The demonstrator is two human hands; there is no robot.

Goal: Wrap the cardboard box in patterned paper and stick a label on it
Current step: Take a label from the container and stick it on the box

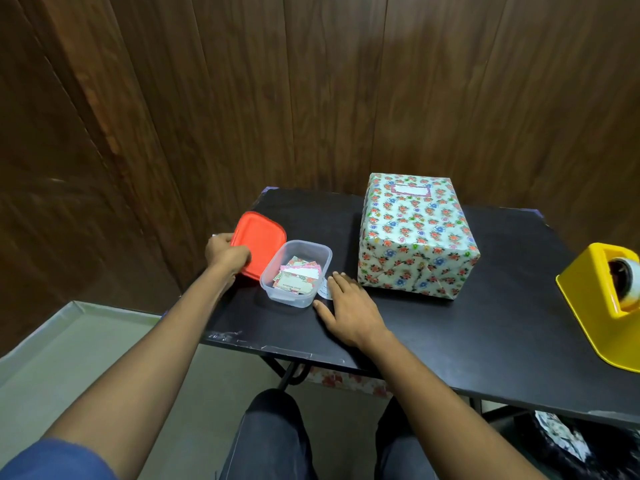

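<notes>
Floral-papered box (417, 237) sits at 1 o'clock on the black table (450, 334), label (411, 190) stuck on its top. My right hand (349, 311) lies flat and relaxed at 7 o'clock of it, beside the clear tub (296, 273) of labels. My left hand (225, 252) grips the red lid (259, 242). Yellow tape dispenser (604, 303) at 3 o'clock.

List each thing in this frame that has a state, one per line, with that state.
Box: fully wrapped in floral paper, label stuck on top.
Tub: open, loose labels inside.
Lid: off, tilted beside the tub, held at its edge.
Left hand: grips the lid.
Right hand: flat on the table, fingers straight, over a white paper scrap.
Tape dispenser: standing at the right edge, roll loaded.
</notes>
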